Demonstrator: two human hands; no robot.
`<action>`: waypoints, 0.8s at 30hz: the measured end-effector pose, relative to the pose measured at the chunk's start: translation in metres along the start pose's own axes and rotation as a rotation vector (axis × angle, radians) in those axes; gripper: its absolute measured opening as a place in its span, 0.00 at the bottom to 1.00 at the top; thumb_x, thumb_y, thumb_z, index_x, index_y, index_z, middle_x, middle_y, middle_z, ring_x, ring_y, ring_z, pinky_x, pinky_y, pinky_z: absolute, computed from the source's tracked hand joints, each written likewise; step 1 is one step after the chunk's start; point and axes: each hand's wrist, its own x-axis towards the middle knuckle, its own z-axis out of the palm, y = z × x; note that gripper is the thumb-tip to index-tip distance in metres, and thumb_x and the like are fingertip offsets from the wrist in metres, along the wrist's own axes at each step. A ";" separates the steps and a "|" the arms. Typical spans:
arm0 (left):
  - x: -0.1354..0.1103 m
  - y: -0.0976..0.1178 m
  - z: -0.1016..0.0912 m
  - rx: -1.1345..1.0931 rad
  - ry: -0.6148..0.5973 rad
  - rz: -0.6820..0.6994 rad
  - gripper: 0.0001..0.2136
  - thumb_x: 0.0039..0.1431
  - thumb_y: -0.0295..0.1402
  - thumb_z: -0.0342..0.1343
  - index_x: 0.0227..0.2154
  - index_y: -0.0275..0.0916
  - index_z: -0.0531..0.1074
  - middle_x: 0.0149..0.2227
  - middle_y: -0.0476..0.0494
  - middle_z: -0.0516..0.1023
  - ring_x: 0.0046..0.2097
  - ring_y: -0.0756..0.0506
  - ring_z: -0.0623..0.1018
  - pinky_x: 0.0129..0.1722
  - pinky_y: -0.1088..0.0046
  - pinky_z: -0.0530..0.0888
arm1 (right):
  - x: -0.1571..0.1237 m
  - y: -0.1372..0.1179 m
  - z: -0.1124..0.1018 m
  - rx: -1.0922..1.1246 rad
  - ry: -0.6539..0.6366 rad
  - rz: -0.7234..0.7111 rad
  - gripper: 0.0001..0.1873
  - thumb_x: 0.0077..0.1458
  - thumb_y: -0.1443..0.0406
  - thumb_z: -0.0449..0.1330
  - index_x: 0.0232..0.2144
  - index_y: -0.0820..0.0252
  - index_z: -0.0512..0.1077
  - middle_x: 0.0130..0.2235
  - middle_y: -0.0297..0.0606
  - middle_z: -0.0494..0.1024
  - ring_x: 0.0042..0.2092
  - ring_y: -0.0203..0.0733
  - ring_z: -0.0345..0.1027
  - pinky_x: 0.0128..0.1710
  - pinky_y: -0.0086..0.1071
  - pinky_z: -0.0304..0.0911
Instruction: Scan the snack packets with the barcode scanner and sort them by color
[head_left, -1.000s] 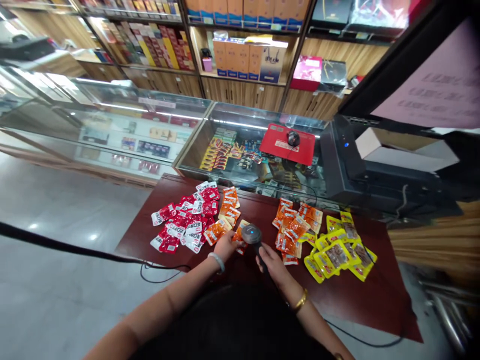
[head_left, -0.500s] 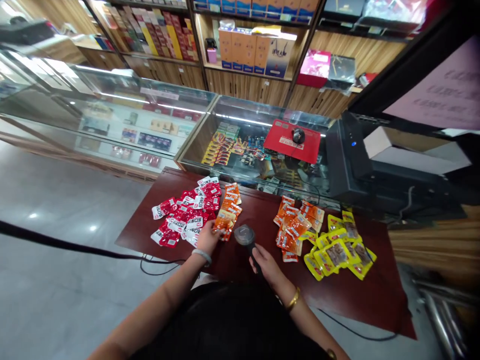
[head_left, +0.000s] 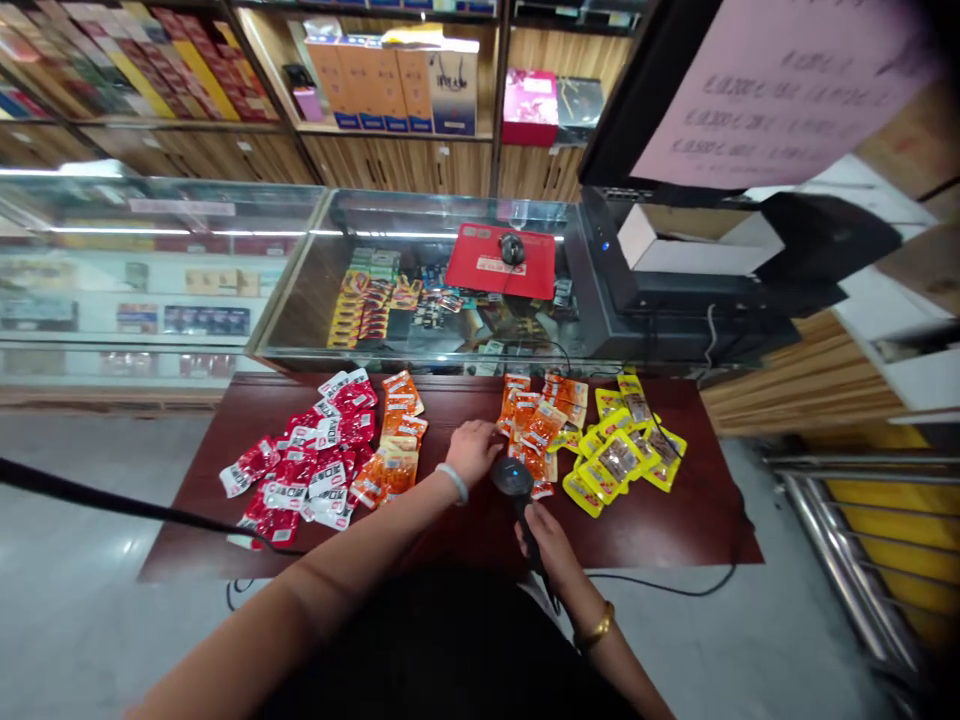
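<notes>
My right hand is wrapped round the handle of a black handheld barcode scanner, its head tilted up over the table. My left hand, with a pale bangle at the wrist, reaches to the left edge of a pile of orange snack packets. Its fingers are stretched forward and I see no packet in them. A smaller row of orange packets lies left of that hand. Beyond it spreads a heap of red-and-white packets. Yellow packets lie at the right, partly touching the orange pile.
The dark red table stands against a glass display counter. On the counter are a red mat with a black mouse, and a black machine holding an open white box. Black cables hang near the table.
My left hand has left the orange packet on the left row and moved right to the other orange pile. The scanner stays in my right hand. My view has turned right.
</notes>
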 end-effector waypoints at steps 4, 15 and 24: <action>0.042 0.046 0.022 0.089 -0.080 -0.029 0.23 0.53 0.46 0.57 0.48 0.38 0.69 0.49 0.35 0.71 0.51 0.37 0.68 0.50 0.62 0.63 | -0.005 0.003 -0.019 0.023 0.069 -0.008 0.30 0.41 0.39 0.62 0.31 0.58 0.66 0.19 0.27 0.67 0.17 0.30 0.55 0.17 0.25 0.48; 0.061 0.056 0.047 0.150 -0.107 -0.057 0.17 0.55 0.41 0.56 0.44 0.37 0.69 0.46 0.32 0.73 0.52 0.36 0.69 0.49 0.61 0.62 | -0.007 0.009 -0.031 0.049 0.129 0.019 0.32 0.40 0.38 0.62 0.33 0.58 0.67 0.19 0.27 0.67 0.17 0.30 0.56 0.17 0.24 0.49; 0.003 0.005 0.023 -0.135 -0.020 -0.200 0.06 0.57 0.36 0.55 0.36 0.43 0.69 0.32 0.49 0.76 0.35 0.48 0.74 0.35 0.74 0.64 | -0.006 -0.025 -0.017 0.029 0.086 -0.091 0.27 0.46 0.41 0.62 0.32 0.58 0.69 0.21 0.29 0.68 0.20 0.33 0.57 0.20 0.27 0.52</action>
